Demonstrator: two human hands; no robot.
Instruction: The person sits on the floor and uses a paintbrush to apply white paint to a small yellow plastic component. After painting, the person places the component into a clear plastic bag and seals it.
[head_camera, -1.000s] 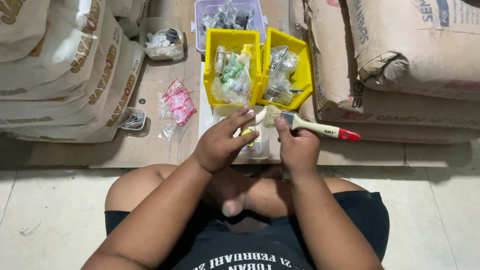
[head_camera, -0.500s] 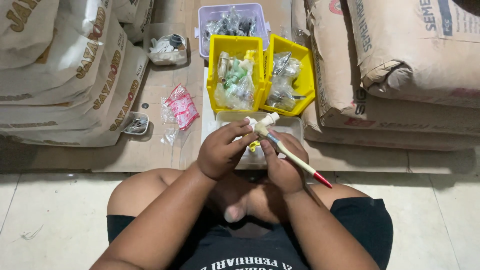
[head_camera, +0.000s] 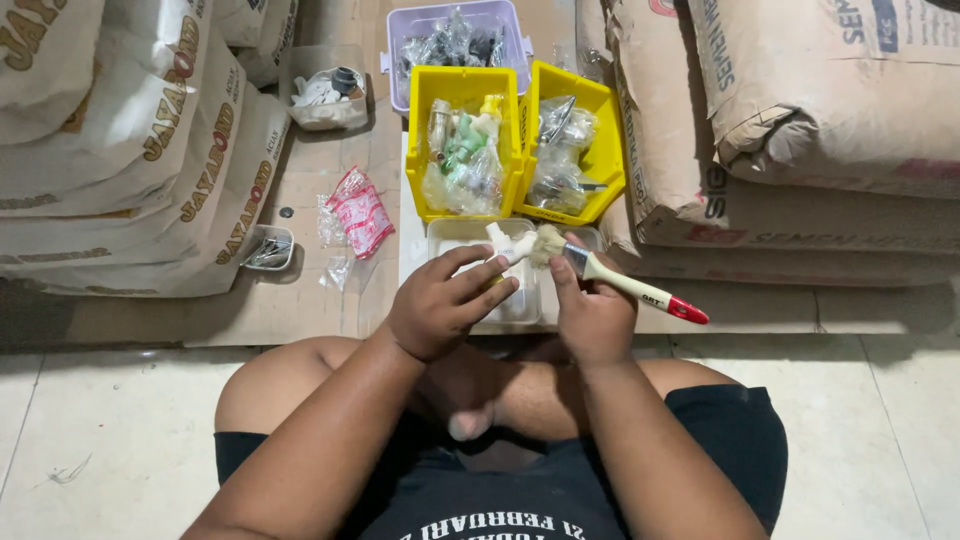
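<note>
My left hand (head_camera: 440, 305) grips a small white plastic fitting (head_camera: 508, 246) over a clear plastic tray (head_camera: 455, 237). My right hand (head_camera: 592, 312) holds a paintbrush (head_camera: 610, 277) with a pale wooden handle and a red tip. Its bristles touch the white fitting. Just beyond my hands stand two yellow bins (head_camera: 418, 150) filled with bagged small parts. I sit on the floor with my knees under my hands.
Stacked paper sacks (head_camera: 120, 140) rise on the left and more sacks (head_camera: 800, 110) on the right. A purple container (head_camera: 400, 40) of parts sits behind the yellow bins. A red-and-white packet (head_camera: 360, 212) and small clear containers (head_camera: 268, 248) lie on the cardboard.
The brush has swung back up from pointing down toward my lap to lying across, its red tip out to the right. The bristles stay at the white fitting.
</note>
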